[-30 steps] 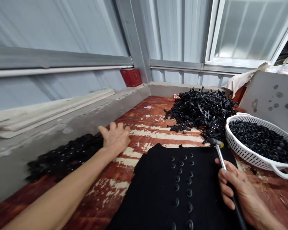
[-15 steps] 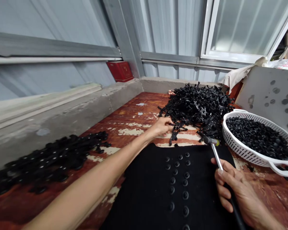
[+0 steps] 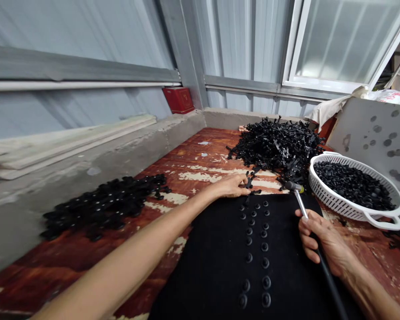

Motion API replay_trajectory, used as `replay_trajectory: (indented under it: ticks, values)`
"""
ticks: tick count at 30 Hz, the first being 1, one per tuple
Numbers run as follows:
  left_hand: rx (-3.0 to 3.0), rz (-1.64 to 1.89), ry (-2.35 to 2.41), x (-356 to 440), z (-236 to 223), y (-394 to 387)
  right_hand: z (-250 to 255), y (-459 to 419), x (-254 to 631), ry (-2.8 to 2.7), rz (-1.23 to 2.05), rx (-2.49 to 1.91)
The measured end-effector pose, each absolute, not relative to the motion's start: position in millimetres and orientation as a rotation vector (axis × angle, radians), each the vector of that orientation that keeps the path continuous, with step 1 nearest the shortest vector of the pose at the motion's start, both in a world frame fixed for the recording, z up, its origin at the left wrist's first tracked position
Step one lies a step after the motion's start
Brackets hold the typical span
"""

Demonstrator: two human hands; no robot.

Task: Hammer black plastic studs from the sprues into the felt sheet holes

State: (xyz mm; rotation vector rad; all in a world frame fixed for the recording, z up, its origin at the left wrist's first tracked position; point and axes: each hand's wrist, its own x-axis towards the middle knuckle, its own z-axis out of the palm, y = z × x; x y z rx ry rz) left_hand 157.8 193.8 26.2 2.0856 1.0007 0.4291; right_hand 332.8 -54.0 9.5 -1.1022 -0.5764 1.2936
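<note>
Left hand (image 3: 231,186) has moved from the black plastic pile to the far edge of a black cloth panel (image 3: 203,271), its fingers (image 3: 242,180) apparently pinching a small black plastic piece (image 3: 250,181).

Two columns of round black studs (image 3: 257,231) run down the panel's middle, reaching the far edge; the panel's sides show no studs. Right hand (image 3: 323,240) is clenched around the black grip of a steel-shafted hammer (image 3: 302,209), whose head hovers just above the panel's edge. Still waiting beyond are a tangled heap of black plastic pieces (image 3: 275,146) and a white plastic basket (image 3: 353,209) of black caps. Studded black strips (image 3: 103,206) lie left, on the worn red worktop (image 3: 86,262).
</note>
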Motion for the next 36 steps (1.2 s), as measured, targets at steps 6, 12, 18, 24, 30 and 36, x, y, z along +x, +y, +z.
replay_trajectory:
  ticks: [6, 12, 18, 24, 30, 36]
  values:
    - [1.932, 0.306, 1.002, 164, 25, 197, 11, -55, 332, -0.589, 1.293, -1.096]
    - [1.604, 0.535, 1.023, 159, 42, 193, 10, -55, 332, -0.6, 1.296, -1.098]
    - [1.374, 0.658, 0.858, 153, 61, 138, 11, -55, 332, -0.632, 1.277, -1.124]
    - [1.223, 0.652, 0.62, 154, 56, 61, 16, -55, 313, -0.725, 1.293, -1.139]
    - [1.198, 0.427, 0.638, 142, 43, 41, 25, -59, 298, -0.809, 1.266, -1.212]
    - [1.545, 0.325, 0.606, 131, 49, 33, 32, -57, 298, -0.944, 1.205, -1.311]
